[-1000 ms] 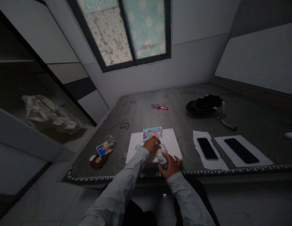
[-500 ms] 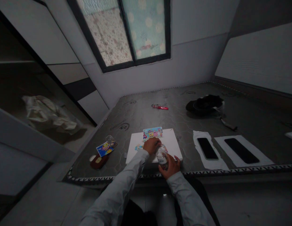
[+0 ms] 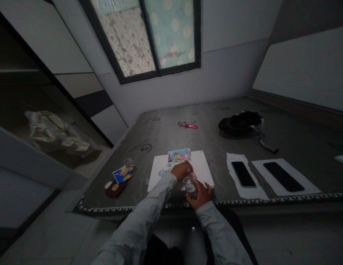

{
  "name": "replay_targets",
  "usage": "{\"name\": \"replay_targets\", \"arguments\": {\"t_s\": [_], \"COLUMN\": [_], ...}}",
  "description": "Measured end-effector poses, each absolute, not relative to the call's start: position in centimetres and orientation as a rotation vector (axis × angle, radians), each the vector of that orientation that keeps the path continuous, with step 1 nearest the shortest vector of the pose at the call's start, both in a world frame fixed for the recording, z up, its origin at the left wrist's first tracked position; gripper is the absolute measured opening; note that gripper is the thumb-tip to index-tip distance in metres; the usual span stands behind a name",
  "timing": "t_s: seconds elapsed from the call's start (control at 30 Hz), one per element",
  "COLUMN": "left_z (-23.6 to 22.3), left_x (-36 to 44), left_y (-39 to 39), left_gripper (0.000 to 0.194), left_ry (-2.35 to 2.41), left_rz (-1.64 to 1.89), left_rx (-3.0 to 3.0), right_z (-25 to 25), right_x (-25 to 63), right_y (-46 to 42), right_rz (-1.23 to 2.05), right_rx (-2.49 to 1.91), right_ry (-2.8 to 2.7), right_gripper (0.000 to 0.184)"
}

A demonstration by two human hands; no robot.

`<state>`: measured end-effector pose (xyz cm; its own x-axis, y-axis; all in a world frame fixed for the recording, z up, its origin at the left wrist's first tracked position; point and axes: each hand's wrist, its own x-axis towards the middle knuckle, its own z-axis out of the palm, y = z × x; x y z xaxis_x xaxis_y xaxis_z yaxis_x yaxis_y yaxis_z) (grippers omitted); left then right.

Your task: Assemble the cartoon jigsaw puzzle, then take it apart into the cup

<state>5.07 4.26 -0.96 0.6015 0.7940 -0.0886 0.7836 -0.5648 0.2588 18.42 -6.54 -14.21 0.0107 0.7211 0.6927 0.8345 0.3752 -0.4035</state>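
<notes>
My right hand (image 3: 199, 197) is wrapped round a small clear plastic jar (image 3: 189, 188), which stands upright at the near edge of a white box (image 3: 200, 167). The jar's round open top shows. Just beyond that rim, my left hand (image 3: 182, 170) hovers over the box with its fingertips pinched together; anything between them is too small to make out. Small colourful pieces, like jigsaw pieces (image 3: 162, 172), lie on the box by my left hand. At the box's far side rests a bright cartoon picture card (image 3: 179, 156).
Left of the box are a blue-yellow card (image 3: 122, 175), a clear plastic packet (image 3: 130, 164) and a brown case (image 3: 116, 189). Two phones (image 3: 243, 174) (image 3: 283, 177) lie on white paper at right. Farther back are a dark cap (image 3: 241, 123) and a red item (image 3: 188, 126).
My left hand was at the jar's mouth half a second ago; it has shifted slightly right and away, uncovering the rim. My right hand and the jar have stayed in place.
</notes>
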Motion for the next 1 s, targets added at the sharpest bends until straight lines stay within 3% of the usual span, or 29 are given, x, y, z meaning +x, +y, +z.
{"name": "replay_targets", "arguments": {"t_s": [0.5, 1.0], "left_z": [-0.1, 0.4], "left_x": [4.4, 4.9], "left_y": [4.2, 4.2], "left_gripper": [0.034, 0.025], "left_ry": [1.045, 0.922], "left_rz": [0.021, -0.020], "left_rx": [2.545, 2.587], "right_z": [-12.3, -12.1], "right_x": [18.0, 18.0], "right_y": [-7.4, -7.5], "right_rz": [-0.111, -0.151], "right_rx": [-1.413, -1.481], "right_ry": [-1.705, -1.663], "right_gripper": [0.064, 0.058]}}
